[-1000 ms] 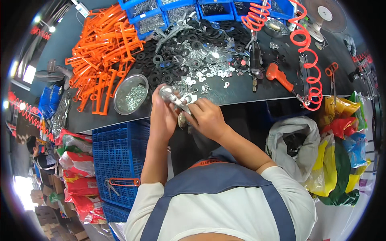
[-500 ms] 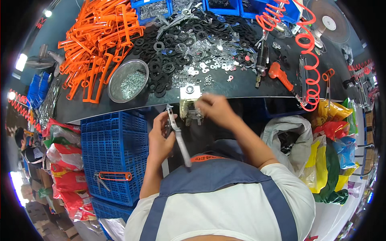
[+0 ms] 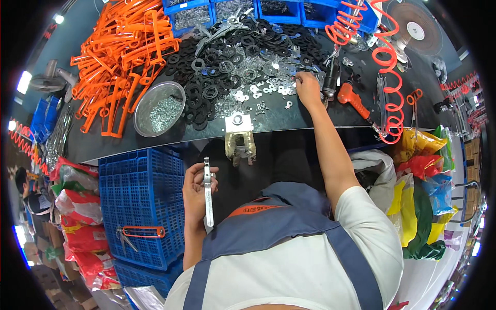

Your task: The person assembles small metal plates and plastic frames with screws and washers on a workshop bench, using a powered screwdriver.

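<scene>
Left fingers [image 3: 195, 170] grip slender metal bar [image 3: 208, 199]; right fingers [image 3: 301, 78] near shiny flat pieces [image 3: 281, 84].

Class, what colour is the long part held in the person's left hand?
The long part in the left hand is silver-grey; see the head view.

We see plain silver-grey on the metal part [image 3: 208, 201] in our left hand [image 3: 194, 191], black and silver on the rings [image 3: 198, 88] heaped over the near-black bench [image 3: 279, 116], and vivid orange on the piled frames [image 3: 124, 57], with solid blue on the bins [image 3: 281, 19] and a blue grid pattern on the stacked crates [image 3: 139, 196]. Our shirt [image 3: 305, 263] is white under a navy apron [image 3: 279, 227] bearing an orange patch [image 3: 257, 208] with dark marks. Around us, the coiled hoses [image 3: 338, 35] are red, the pistol-shaped driver [image 3: 349, 95] is orange-red, the left-hand sacks [image 3: 82, 235] mix red, white and green, and the right-hand bags [image 3: 411, 212] show yellow, red, blue and dark green.
</scene>
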`<state>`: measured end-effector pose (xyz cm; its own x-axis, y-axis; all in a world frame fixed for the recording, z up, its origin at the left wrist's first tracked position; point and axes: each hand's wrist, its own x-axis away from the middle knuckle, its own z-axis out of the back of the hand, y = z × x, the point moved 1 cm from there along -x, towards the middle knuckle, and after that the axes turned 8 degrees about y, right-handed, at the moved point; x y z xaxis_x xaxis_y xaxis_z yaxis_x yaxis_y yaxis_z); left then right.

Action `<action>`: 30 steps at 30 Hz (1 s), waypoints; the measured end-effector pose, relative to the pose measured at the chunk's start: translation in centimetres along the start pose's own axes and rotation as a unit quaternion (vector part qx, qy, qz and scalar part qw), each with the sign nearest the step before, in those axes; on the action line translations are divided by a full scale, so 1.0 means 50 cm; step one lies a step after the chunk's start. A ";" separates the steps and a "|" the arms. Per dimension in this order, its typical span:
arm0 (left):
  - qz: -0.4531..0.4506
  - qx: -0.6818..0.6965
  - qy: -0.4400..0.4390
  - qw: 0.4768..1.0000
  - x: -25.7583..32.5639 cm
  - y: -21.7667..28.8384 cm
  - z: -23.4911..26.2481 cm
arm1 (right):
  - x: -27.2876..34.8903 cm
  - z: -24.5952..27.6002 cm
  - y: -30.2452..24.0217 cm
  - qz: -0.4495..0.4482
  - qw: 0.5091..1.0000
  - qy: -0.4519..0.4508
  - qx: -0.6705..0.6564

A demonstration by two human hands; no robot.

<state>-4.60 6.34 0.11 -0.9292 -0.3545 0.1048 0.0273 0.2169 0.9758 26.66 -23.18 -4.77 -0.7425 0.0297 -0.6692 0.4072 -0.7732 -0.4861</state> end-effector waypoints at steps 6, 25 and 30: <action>0.024 -0.003 -0.027 0.999 0.004 -0.002 -0.020 | -0.035 -0.030 -0.017 -0.021 0.982 -0.138 0.125; -0.144 -0.056 -0.032 0.988 -0.047 0.000 -0.116 | 0.213 0.165 -0.409 -0.044 0.873 -0.142 -0.465; -0.152 -0.085 0.003 0.985 -0.037 -0.007 -0.113 | 0.227 0.166 -0.423 0.034 0.906 -0.119 -0.404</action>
<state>-0.83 1.78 0.65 -0.9019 -0.3846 -0.1965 -0.1903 -0.0544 0.9802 5.22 -11.75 2.59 -0.7561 -0.2121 -0.6192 0.6409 -0.0482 -0.7661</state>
